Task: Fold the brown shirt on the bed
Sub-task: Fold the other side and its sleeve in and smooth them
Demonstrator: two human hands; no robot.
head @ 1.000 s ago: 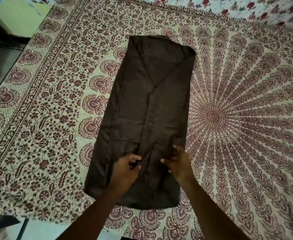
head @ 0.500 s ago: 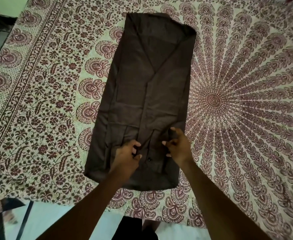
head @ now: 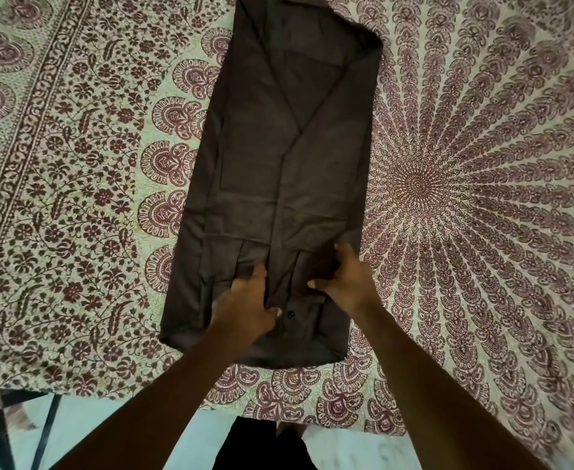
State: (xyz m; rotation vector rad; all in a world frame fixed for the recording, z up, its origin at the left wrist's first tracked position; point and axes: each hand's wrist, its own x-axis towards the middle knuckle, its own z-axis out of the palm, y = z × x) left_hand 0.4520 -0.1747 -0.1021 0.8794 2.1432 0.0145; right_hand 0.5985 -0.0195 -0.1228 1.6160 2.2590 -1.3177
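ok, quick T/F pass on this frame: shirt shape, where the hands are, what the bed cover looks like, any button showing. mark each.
1. The brown shirt lies as a long narrow strip, sides folded in. True.
2. Both hands are at the shirt's far end. False: the left hand and right hand are on the near end.
3. The bed cover is plain white. False: it is printed with maroon floral and radial patterns.
4. A dark button shows between the hands. True.
5. The shirt hangs off the bed's edge. False: it lies wholly on the cover.
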